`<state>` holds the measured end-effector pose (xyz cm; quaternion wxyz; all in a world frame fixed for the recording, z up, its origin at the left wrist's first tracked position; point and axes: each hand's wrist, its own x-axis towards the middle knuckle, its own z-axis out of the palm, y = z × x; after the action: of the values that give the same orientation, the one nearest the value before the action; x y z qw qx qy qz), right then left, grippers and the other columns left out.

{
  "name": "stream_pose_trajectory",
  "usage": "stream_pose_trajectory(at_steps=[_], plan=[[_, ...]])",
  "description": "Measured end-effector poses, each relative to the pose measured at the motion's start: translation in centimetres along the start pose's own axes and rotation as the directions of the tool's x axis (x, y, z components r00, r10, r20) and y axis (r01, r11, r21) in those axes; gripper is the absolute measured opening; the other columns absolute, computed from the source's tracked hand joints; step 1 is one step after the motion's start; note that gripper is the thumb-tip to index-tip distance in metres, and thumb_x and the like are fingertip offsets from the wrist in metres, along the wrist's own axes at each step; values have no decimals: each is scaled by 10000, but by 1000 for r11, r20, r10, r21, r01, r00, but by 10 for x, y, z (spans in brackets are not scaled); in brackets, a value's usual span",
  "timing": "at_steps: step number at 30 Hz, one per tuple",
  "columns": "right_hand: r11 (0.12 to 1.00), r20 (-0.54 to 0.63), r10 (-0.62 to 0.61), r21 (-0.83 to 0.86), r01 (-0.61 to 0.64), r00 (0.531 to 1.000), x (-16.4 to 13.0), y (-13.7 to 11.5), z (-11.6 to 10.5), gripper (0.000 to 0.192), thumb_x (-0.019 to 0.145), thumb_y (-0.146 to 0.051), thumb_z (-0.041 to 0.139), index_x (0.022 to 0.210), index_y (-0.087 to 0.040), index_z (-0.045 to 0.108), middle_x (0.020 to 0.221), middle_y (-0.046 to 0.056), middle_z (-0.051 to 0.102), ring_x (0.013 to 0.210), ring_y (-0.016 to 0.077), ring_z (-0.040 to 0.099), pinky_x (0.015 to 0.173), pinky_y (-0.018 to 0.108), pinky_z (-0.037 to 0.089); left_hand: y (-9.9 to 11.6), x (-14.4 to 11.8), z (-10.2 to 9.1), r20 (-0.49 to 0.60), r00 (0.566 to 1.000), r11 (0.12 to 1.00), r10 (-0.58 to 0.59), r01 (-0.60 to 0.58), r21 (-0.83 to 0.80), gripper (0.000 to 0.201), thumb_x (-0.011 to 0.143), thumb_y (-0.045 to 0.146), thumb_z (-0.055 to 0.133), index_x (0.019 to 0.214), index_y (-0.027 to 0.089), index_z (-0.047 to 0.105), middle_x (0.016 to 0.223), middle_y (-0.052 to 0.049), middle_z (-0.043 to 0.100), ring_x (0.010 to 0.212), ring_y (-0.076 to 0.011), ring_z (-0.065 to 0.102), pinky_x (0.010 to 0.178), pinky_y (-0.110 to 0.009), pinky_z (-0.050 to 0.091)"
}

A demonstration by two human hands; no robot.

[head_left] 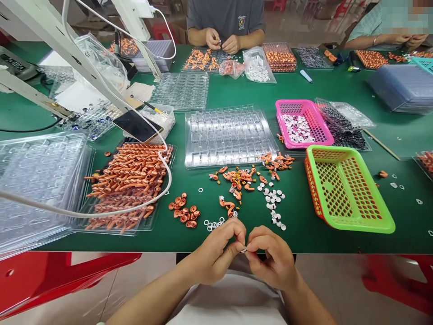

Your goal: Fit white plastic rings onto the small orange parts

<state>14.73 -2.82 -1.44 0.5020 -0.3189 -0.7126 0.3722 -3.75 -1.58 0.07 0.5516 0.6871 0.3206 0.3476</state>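
Note:
Close to the table's front edge, my left hand point(216, 255) and my right hand point(274, 257) meet with their fingertips pinched together. Between them is a small white part point(243, 249), mostly covered by the fingers, so its exact kind is unclear. Just beyond my left hand lie several thin white rings point(210, 227). Small round copper-orange cups point(183, 218) are grouped to the left of those. Ahead of my hands are scattered curved orange pieces point(240, 177) with small yellow bits among them. White round caps point(272, 198) lie beyond my right hand.
A clear moulded tray point(230, 137) lies mid-table. Right of it stand a pink basket point(286, 141) holding white pieces and a green basket point(368, 221). At left, orange parts fill a tray point(128, 176), crossed by a white cable point(111, 212). A person point(225, 22) works opposite.

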Motion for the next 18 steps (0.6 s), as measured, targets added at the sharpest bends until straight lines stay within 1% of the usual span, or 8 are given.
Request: stream_pose_trajectory(at_steps=[4,9,15,18], plan=[[999,0,41,5,-41,999,0,-1,1,302,824,-2,566,999,-248,562,829,12,607,742,149,602,645,260,504,-3,-2,2,-25,1000,1000,-17,16,-12,119,1010,243,382,933,194,459,896,-68,508,833,-183,470,759,-330,420],[990,6,111,85,-111,994,-1,-2,4,297,842,-23,579,1020,-259,550,841,12,621,761,153,602,665,266,519,-4,-2,3,-55,998,1000,-15,14,-22,133,1011,258,384,932,197,471,904,-70,522,845,-188,479,779,-340,420],[979,5,158,132,-157,987,-2,-3,8,243,866,-54,566,998,-256,535,845,8,611,748,140,589,661,254,518,-3,-2,0,-46,999,1000,-6,6,3,126,1011,228,372,928,200,464,907,-61,524,846,-182,471,815,-347,414],[971,-21,185,155,-180,982,-5,-1,11,267,866,-66,586,1033,-261,511,858,4,617,742,134,599,644,245,527,-3,-3,0,-43,999,1000,-10,11,7,123,1010,227,381,923,200,463,903,-56,523,843,-179,468,815,-346,411]])
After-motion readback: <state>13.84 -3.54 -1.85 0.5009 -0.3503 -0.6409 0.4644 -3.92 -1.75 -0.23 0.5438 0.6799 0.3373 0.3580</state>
